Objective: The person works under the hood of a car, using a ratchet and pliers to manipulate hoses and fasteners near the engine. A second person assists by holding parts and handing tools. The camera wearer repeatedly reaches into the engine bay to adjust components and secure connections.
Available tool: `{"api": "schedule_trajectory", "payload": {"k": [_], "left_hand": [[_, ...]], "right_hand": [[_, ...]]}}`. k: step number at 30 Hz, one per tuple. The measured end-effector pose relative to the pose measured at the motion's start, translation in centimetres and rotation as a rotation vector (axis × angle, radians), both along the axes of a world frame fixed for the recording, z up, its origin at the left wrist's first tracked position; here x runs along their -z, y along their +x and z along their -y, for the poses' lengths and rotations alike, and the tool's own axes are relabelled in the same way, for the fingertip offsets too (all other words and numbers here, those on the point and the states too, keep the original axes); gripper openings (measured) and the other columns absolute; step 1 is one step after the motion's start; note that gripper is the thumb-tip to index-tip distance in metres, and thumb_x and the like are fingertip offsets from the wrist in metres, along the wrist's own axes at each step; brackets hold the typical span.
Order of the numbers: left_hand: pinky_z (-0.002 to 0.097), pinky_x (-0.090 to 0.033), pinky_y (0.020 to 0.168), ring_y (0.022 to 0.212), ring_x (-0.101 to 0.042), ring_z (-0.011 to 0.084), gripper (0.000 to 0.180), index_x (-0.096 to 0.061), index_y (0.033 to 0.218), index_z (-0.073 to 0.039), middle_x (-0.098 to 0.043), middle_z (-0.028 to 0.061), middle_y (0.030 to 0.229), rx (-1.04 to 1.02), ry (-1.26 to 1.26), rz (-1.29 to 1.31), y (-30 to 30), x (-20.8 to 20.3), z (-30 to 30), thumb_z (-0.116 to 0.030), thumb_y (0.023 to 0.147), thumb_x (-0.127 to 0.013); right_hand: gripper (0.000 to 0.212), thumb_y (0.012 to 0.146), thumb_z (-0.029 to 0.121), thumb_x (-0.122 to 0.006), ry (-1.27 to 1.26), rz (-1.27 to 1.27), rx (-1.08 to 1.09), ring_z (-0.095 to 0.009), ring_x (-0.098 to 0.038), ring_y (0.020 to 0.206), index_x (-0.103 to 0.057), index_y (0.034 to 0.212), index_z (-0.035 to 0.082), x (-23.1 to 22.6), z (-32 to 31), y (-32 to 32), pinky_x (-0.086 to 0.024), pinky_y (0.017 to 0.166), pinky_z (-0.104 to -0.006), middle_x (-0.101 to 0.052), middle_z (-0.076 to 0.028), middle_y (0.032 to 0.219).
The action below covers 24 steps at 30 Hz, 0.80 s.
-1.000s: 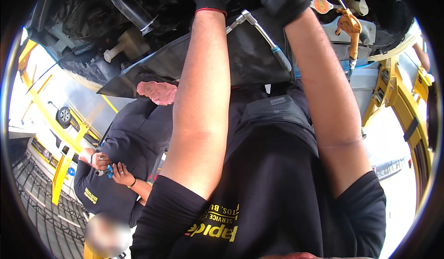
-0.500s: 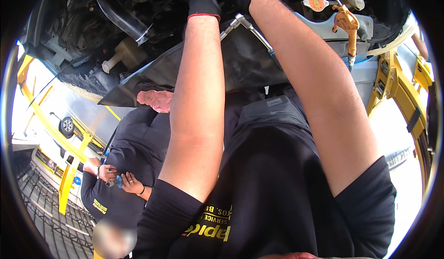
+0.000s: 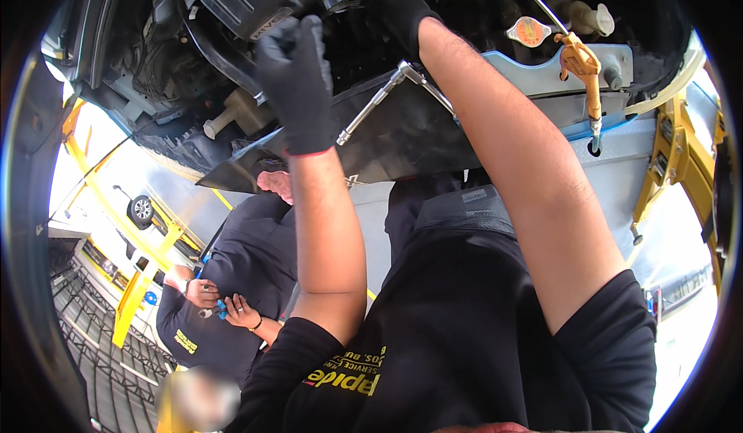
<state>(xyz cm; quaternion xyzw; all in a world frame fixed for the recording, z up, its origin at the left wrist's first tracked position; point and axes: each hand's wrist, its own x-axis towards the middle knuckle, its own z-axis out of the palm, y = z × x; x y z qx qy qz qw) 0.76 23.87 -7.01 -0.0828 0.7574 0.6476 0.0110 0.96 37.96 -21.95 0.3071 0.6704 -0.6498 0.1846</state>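
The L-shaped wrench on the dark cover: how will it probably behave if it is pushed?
The wrench is probably stiff and rather heavy for its size, since its shafts look like shiny metal. Its bent shape would likely make it swivel or slide on the dark cover, not roll.

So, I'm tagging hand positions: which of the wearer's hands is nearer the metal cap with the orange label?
Right. The right hand is left of the cap, apart from it; the left hand is farther left and lower in the picture.
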Motion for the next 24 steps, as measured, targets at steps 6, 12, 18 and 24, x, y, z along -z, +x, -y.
{"api": "schedule_trajectory", "payload": {"k": [6,12,18,24], "left_hand": [[0.0216,-0.05,0.08,0.083,-0.065,0.0082,0.019,-0.073,0.116,-0.003,-0.074,0.0002,0.091,0.474,-0.441,-0.275,-6.1,-4.1,-3.3,-0.009,0.101,-0.063],[0.0263,-0.054,0.08,0.088,-0.067,0.0091,0.018,-0.075,0.111,0.0,-0.075,0.0028,0.099,0.554,-0.266,-0.121,-6.0,-4.9,-4.9,-0.004,0.093,-0.072],[0.027,-0.055,0.087,0.094,-0.068,0.0097,0.02,-0.074,0.111,0.002,-0.076,0.0051,0.104,0.681,-0.346,-0.119,-4.9,-5.9,-4.1,-0.002,0.091,-0.072],[0.0315,-0.055,0.084,0.09,-0.07,0.0182,0.018,-0.073,0.101,-0.001,-0.074,0.007,0.095,0.866,-0.562,-0.402,-4.5,-6.1,-4.4,-0.001,0.083,-0.075]], "right_hand": [[0.049,0.09,0.038,-0.067,-0.043,0.048,-0.054,-0.036,-0.064,0.123,-0.071,0.127,0.007,-3.6,-0.4,0.0,-0.049,0.102,-0.0432,-0.069,-0.019,0.13],[0.06,0.09,0.035,-0.064,0.915,-0.806,-0.494,-0.036,-0.051,0.138,-0.058,0.139,0.001,4.7,-1.3,-3.6,-0.035,0.119,-0.0398,-0.057,-0.027,0.142],[0.051,0.09,0.029,-0.066,0.428,-0.563,-0.558,-0.037,-0.057,0.13,-0.062,0.134,0.004,-3.2,-3.1,-1.4,-0.044,0.11,-0.0384,-0.063,-0.023,0.135],[0.032,0.092,0.018,-0.062,0.138,-0.876,0.101,-0.029,-0.063,0.114,-0.07,0.121,0.006,-0.5,-3.0,-1.7,-0.049,0.099,-0.0391,-0.07,-0.015,0.119]]}}
